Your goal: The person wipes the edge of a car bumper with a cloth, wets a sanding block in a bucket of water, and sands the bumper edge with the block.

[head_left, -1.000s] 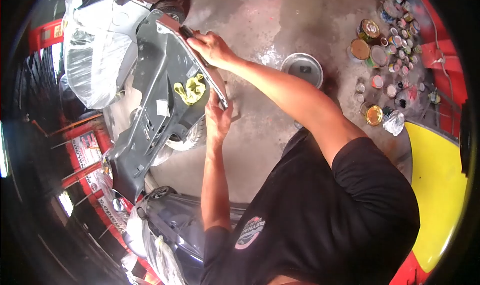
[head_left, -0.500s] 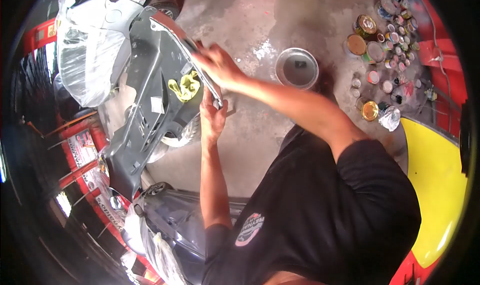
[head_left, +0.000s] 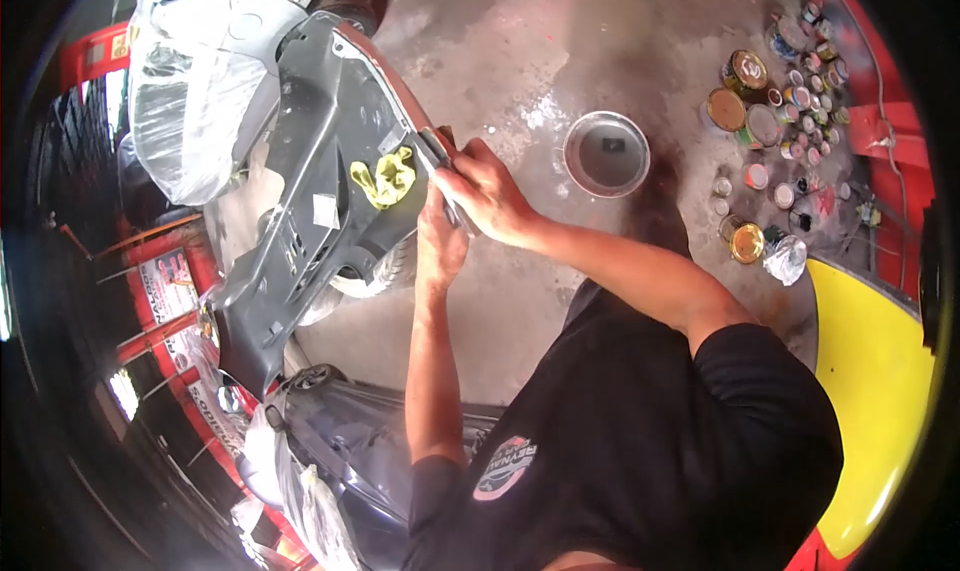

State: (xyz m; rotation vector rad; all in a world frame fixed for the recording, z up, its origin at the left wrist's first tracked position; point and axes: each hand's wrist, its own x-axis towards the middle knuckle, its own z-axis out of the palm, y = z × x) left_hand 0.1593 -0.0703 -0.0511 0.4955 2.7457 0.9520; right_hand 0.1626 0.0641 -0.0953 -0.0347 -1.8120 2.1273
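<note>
The grey car bumper (head_left: 300,181) is in front of you, over the floor (head_left: 500,321). Your left hand (head_left: 440,243) has its fingers curled around the near end. Your right hand (head_left: 490,199) has its fingers bent around a dark flat block (head_left: 432,152), at the edge. A yellow cloth (head_left: 388,178) lies on the bumper. To the right are a round bucket (head_left: 607,155) and paint cans (head_left: 745,71).

Cloth (head_left: 392,180) on bumper (head_left: 325,111), bucket (head_left: 647,154) right of bumper, cans (head_left: 762,128) right of bucket
</note>
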